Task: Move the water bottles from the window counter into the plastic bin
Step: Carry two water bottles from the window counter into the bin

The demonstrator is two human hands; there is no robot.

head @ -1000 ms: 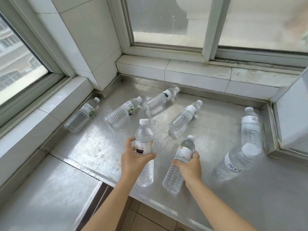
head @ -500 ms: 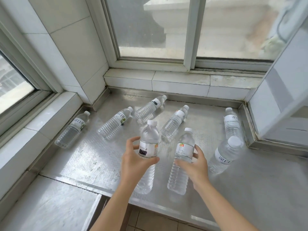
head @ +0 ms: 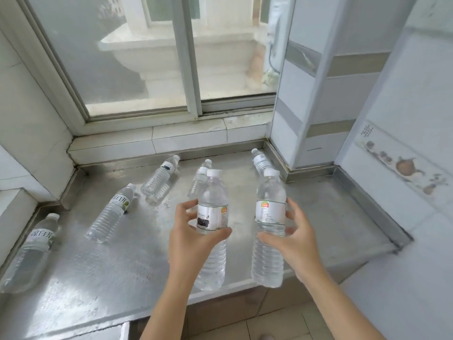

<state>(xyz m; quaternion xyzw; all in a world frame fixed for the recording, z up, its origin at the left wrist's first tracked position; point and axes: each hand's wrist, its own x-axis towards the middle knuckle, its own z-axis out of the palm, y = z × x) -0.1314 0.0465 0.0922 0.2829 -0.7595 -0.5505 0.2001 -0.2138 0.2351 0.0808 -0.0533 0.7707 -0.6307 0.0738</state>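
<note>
left hand [head: 193, 238] and right hand [head: 291, 238] each wrap fingers round an upright bottle [head: 212, 217] above the bench [head: 137, 261]; best carry both level.

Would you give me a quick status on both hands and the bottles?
Left hand gripping one bottle, right hand another. Five bottles on the counter. Bin not in view.

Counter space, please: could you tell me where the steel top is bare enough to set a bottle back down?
The steel counter is bare on its right side, between the right hand and the raised edge. The front strip near the left hand is also free. The back and left are crowded with lying bottles.
</note>
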